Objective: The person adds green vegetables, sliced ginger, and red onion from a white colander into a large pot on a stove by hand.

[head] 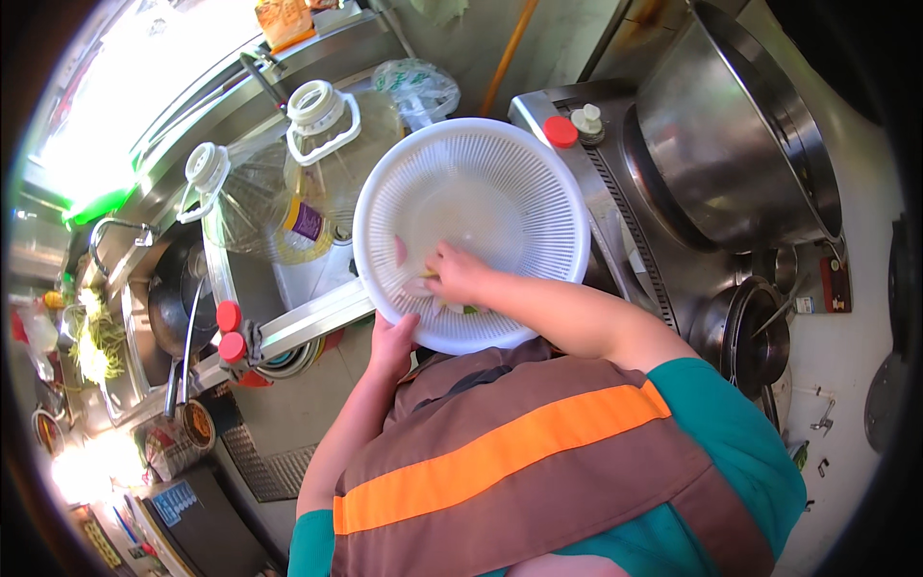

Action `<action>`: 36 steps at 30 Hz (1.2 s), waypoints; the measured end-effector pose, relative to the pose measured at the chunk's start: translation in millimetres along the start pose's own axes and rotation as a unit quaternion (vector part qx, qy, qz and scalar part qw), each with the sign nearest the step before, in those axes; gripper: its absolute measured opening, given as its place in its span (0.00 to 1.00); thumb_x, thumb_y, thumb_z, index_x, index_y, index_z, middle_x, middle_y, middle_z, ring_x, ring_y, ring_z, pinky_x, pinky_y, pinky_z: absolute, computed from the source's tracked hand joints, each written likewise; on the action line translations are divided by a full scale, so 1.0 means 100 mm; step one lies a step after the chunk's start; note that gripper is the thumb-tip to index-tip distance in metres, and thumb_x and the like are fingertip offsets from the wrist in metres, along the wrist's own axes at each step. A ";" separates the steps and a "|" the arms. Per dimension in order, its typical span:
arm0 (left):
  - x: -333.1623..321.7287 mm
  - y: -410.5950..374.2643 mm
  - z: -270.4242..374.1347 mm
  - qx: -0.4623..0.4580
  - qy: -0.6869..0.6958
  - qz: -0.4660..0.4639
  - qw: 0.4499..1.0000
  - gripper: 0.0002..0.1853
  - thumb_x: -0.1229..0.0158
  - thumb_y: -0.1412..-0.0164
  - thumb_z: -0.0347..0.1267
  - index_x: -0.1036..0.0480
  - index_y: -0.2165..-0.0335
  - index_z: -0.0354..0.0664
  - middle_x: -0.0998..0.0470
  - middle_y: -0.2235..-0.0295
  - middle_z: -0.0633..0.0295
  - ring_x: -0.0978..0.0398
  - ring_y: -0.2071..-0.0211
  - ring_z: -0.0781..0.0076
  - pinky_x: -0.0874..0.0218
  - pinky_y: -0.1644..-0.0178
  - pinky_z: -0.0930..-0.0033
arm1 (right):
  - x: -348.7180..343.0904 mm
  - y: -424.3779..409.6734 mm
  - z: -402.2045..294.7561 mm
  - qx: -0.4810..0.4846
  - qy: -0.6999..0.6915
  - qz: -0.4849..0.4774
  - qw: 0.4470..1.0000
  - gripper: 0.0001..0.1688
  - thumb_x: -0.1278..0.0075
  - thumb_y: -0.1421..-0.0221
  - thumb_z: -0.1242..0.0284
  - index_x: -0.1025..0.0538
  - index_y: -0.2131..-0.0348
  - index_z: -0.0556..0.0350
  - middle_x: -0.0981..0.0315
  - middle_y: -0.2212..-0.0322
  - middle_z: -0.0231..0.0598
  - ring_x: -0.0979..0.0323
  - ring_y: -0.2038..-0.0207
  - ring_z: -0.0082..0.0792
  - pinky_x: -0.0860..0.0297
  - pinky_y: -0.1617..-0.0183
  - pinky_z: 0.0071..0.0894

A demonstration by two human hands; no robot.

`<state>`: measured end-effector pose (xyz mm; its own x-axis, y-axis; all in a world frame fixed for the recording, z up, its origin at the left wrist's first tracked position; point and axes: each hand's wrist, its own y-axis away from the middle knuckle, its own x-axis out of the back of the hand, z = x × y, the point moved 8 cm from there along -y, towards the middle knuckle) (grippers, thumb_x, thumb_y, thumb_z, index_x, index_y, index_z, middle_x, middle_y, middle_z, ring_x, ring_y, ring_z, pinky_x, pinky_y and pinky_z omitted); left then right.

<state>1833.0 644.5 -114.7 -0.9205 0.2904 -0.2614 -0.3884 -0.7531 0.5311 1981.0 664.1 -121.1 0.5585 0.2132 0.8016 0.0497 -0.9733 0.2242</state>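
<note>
A white plastic colander point(472, 128) stands in front of my apron, tilted slightly towards me. My left hand point(395, 340) grips its near left rim, with the thumb over the edge and the other fingers hidden below. Down inside the colander, my right hand point(456, 275) has its fingers curled around small pale vegetable pieces point(417, 287); a yellowish bit sticks out by the fingertips. More scraps, one of them a green leaf piece point(470, 309), lie under my right wrist. Against the left wall sits a pinkish piece point(400, 249), too blurred to name.
Two clear plastic jugs, one nearer point(245, 202) and one farther point(317, 115), stand left by the metal sink. A large steel pot point(728, 144) fills the stove at right, with smaller pans point(757, 332) nearer. A wok point(177, 303) lies far left.
</note>
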 end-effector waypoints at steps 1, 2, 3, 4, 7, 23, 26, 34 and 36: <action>0.04 -0.01 -0.03 0.003 -0.016 -0.003 1.000 0.20 0.52 0.51 0.24 0.39 0.56 0.40 0.29 0.70 0.64 0.33 0.79 0.78 0.46 0.84 0.80 | -0.07 0.06 -0.12 0.044 0.005 -0.025 0.999 0.23 0.51 0.55 0.60 0.29 0.62 0.55 0.35 0.62 0.51 0.35 0.59 0.52 0.36 0.55 0.43; 0.07 -0.03 -0.05 0.001 -0.017 -0.008 1.000 0.21 0.52 0.51 0.24 0.40 0.55 0.40 0.29 0.70 0.63 0.33 0.79 0.78 0.46 0.84 0.80 | -0.12 0.10 -0.14 0.052 -0.007 -0.062 0.997 0.22 0.51 0.55 0.61 0.29 0.62 0.55 0.35 0.62 0.50 0.34 0.59 0.51 0.36 0.55 0.43; 0.09 -0.04 -0.04 0.009 -0.015 -0.009 1.000 0.22 0.52 0.51 0.24 0.41 0.55 0.40 0.30 0.69 0.62 0.32 0.79 0.77 0.45 0.84 0.79 | -0.12 0.14 -0.14 0.059 -0.019 -0.098 0.993 0.22 0.51 0.55 0.62 0.30 0.62 0.55 0.35 0.62 0.49 0.34 0.60 0.50 0.36 0.56 0.43; 0.10 -0.05 -0.04 0.018 -0.014 -0.010 1.000 0.23 0.51 0.52 0.23 0.42 0.54 0.40 0.30 0.69 0.61 0.32 0.79 0.77 0.44 0.84 0.79 | -0.13 0.15 -0.17 0.065 -0.031 -0.133 0.989 0.21 0.51 0.56 0.63 0.30 0.61 0.55 0.35 0.62 0.49 0.34 0.60 0.50 0.36 0.57 0.43; 0.05 -0.03 -0.05 0.007 0.023 -0.014 1.000 0.23 0.52 0.50 0.23 0.42 0.53 0.39 0.30 0.64 0.59 0.27 0.71 0.69 0.32 0.75 0.72 | 0.27 -0.07 -0.29 0.071 -0.008 0.039 0.997 0.22 0.51 0.55 0.65 0.31 0.58 0.55 0.36 0.59 0.48 0.35 0.57 0.48 0.37 0.54 0.43; 0.10 -0.15 0.02 -0.038 -0.039 -0.018 0.998 0.24 0.52 0.52 0.24 0.43 0.53 0.38 0.31 0.65 0.57 0.27 0.70 0.69 0.32 0.75 0.71 | 0.59 0.47 0.31 -0.005 0.074 -0.029 0.997 0.35 0.59 0.50 0.47 0.35 0.50 0.49 0.46 0.48 0.52 0.41 0.49 0.49 0.43 0.46 0.42; 0.09 -0.16 -0.01 -0.050 -0.015 -0.019 0.998 0.24 0.52 0.52 0.24 0.43 0.53 0.38 0.31 0.65 0.57 0.28 0.72 0.70 0.33 0.78 0.73 | 0.71 0.56 0.52 -0.192 0.066 -0.070 0.977 0.39 0.60 0.53 0.43 0.37 0.48 0.46 0.50 0.47 0.58 0.40 0.49 0.51 0.41 0.47 0.43; 0.04 -0.17 0.02 -0.014 -0.086 -0.016 0.996 0.26 0.52 0.53 0.25 0.44 0.53 0.38 0.31 0.65 0.57 0.28 0.73 0.70 0.34 0.79 0.74 | -0.01 0.47 0.02 -0.199 -0.024 -0.143 0.969 0.40 0.53 0.58 0.44 0.39 0.47 0.35 0.47 0.51 0.60 0.38 0.51 0.56 0.40 0.48 0.41; 0.03 -0.16 0.03 -0.014 -0.084 -0.018 0.996 0.26 0.52 0.53 0.25 0.44 0.53 0.38 0.31 0.66 0.58 0.28 0.74 0.70 0.34 0.79 0.74 | -0.07 0.38 0.03 -0.191 -0.065 -0.137 0.970 0.37 0.49 0.60 0.50 0.35 0.49 0.37 0.48 0.50 0.58 0.36 0.54 0.55 0.40 0.48 0.39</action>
<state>1836.3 659.3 -121.7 -0.9013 0.4102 -0.1389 -0.4213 -0.7560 0.5010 1981.4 625.5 -119.5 0.6693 0.4219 0.6116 -0.0851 -0.7742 0.6272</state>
